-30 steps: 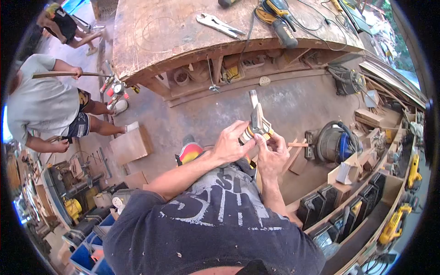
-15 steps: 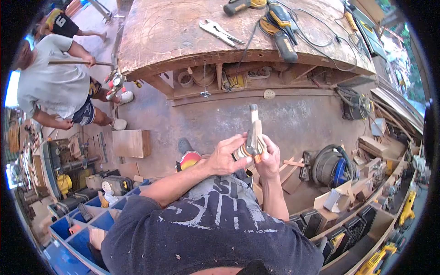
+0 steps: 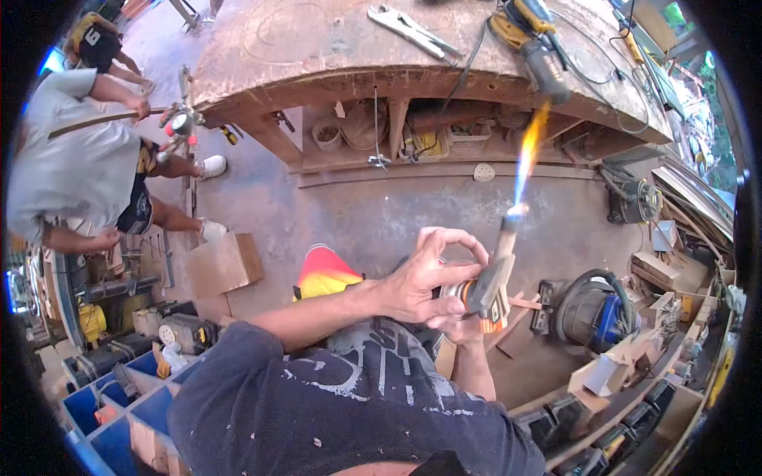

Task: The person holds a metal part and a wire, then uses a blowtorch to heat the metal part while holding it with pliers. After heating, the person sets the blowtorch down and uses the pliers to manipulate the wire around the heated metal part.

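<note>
A gas torch (image 3: 490, 289) is held in front of my chest, its nozzle tilted up and to the right. From the nozzle comes a blue and orange flame (image 3: 528, 159), reaching toward the bench edge. My right hand (image 3: 462, 327) is wrapped round the torch from below and partly hidden by it. My left hand (image 3: 425, 278) is at the torch's knob, thumb and fingers against it, with the upper fingers curled above. Locking pliers (image 3: 413, 30) and a corded yellow and black power tool (image 3: 533, 36) lie on the wooden bench (image 3: 317, 47).
At the left stands a person (image 3: 79, 159) in a grey shirt holding a long bar, with another person (image 3: 99, 44) behind. A wooden box (image 3: 224, 266) sits on the floor. A vacuum (image 3: 591, 309) and wood pieces are at the right, blue bins (image 3: 119, 444) lower left.
A flame now burns at the torch nozzle. The torch has moved right and tilted right. My left hand's fingers have lifted and curled. The view has shifted, and the person at left has moved left.
</note>
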{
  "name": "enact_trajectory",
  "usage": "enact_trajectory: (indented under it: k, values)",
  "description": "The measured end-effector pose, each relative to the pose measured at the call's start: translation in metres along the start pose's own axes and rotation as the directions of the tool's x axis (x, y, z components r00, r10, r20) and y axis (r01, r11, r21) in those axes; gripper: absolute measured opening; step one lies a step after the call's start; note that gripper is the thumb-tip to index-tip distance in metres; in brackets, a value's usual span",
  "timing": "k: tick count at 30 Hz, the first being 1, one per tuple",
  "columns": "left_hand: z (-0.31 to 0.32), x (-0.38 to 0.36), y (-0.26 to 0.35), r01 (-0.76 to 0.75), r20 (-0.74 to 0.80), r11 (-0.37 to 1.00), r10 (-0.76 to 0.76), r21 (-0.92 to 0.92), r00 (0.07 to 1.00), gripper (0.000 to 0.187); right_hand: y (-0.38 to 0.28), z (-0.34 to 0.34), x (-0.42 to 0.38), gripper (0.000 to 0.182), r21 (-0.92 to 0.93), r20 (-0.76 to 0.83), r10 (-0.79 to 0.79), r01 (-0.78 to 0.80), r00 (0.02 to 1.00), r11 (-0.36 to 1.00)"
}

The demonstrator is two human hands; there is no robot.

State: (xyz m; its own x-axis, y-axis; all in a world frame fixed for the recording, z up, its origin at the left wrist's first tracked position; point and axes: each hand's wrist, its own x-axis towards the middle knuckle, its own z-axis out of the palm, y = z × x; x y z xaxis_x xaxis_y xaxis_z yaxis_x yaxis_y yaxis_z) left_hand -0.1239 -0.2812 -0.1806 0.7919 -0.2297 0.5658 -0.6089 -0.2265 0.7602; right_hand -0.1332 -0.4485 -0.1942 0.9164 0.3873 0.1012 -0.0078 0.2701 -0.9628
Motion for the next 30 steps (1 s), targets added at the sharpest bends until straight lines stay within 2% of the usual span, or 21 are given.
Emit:
enact_trajectory:
  k: [1, 2, 4, 5, 6, 8, 9, 10, 11, 12, 13, 14, 16, 18, 19, 24, 30]
  values:
    - [0.004, -0.017, -0.022, 0.012, -0.019, 0.998, -0.013, -0.055, 1.0, 0.058, 0.022, -0.006, 0.003, 0.098, -0.017, 0.012, 0.015, -0.015, 1.0, 1.0]
    - [0.009, -0.038, -0.043, 0.029, -0.035, 0.993, -0.033, -0.114, 0.999, 0.058, 0.055, -0.017, -0.005, 0.098, -0.017, 0.007, 0.01, -0.01, 1.0, 1.0]
    - [0.017, -0.088, -0.089, 0.063, -0.037, 0.997, -0.065, -0.049, 0.997, 0.057, 0.125, -0.035, -0.017, 0.07, -0.199, -0.134, -0.062, 0.034, 0.989, 0.979]
    - [0.025, -0.112, -0.111, 0.154, -0.071, 0.98, -0.164, -0.122, 0.984, 0.056, 0.155, -0.039, -0.017, 0.054, -0.217, -0.128, -0.108, 0.078, 0.986, 0.973]
    - [0.032, -0.135, -0.132, 0.242, -0.097, 0.95, -0.265, -0.198, 0.96, 0.055, 0.173, -0.045, -0.017, 0.06, -0.359, -0.084, -0.07, 0.035, 0.994, 0.933]
    - [0.046, -0.172, -0.18, 0.239, -0.045, 0.963, -0.246, -0.121, 0.968, 0.063, 0.209, -0.038, -0.012, 0.075, -0.318, -0.151, 0.075, -0.12, 0.986, 0.94]
    - [0.059, -0.191, -0.202, 0.263, -0.086, 0.95, -0.28, -0.167, 0.956, 0.07, 0.238, -0.04, -0.009, 0.082, -0.347, -0.042, 0.005, -0.019, 0.999, 0.938]
    - [0.066, -0.207, -0.221, 0.287, -0.122, 0.934, -0.316, -0.212, 0.941, 0.077, 0.259, -0.036, -0.007, 0.082, -0.34, -0.052, -0.003, -0.015, 0.999, 0.94]
    - [0.066, -0.222, -0.243, 0.329, -0.021, 0.914, -0.343, -0.236, 0.939, 0.091, 0.275, -0.032, -0.005, 0.082, -0.361, -0.003, -0.043, 0.039, 0.999, 0.932]
    - [0.067, -0.228, -0.257, 0.313, -0.01, 0.922, -0.324, -0.226, 0.946, 0.091, 0.285, -0.028, 0.003, 0.082, -0.383, 0.048, -0.091, 0.103, 0.995, 0.918]
    - [0.069, -0.232, -0.261, 0.335, -0.032, 0.85, -0.38, -0.406, 0.925, 0.094, 0.292, -0.028, 0.01, 0.081, -0.469, 0.089, -0.118, 0.146, 0.989, 0.871]
    - [0.069, -0.236, -0.263, 0.34, -0.04, 0.747, -0.44, -0.571, 0.897, 0.098, 0.298, -0.024, 0.016, 0.081, -0.469, 0.078, -0.13, 0.152, 0.988, 0.87]
    - [0.056, -0.243, -0.275, 0.321, -0.005, 0.779, -0.385, -0.539, 0.923, 0.105, 0.308, -0.012, 0.028, 0.079, -0.51, 0.124, -0.244, 0.273, 0.962, 0.816]
    - [0.051, -0.25, -0.281, 0.319, -0.063, 0.784, -0.413, -0.532, 0.909, 0.119, 0.307, 0.0, 0.031, 0.077, -0.498, 0.114, -0.278, 0.297, 0.954, 0.815]
    - [0.045, -0.246, -0.275, 0.342, -0.042, 0.75, -0.441, -0.566, 0.897, 0.124, 0.302, 0.005, 0.032, 0.075, -0.495, 0.1, -0.271, 0.284, 0.958, 0.821]
    - [0.028, -0.23, -0.25, 0.397, 0.014, 0.67, -0.5, -0.627, 0.866, 0.128, 0.284, 0.02, 0.045, 0.069, -0.451, 0.051, -0.281, 0.273, 0.958, 0.85]
    - [0.026, -0.228, -0.259, 0.239, -0.03, 0.682, -0.358, -0.691, 0.933, 0.126, 0.277, 0.028, 0.056, 0.067, -0.505, 0.086, -0.363, 0.355, 0.928, 0.787]
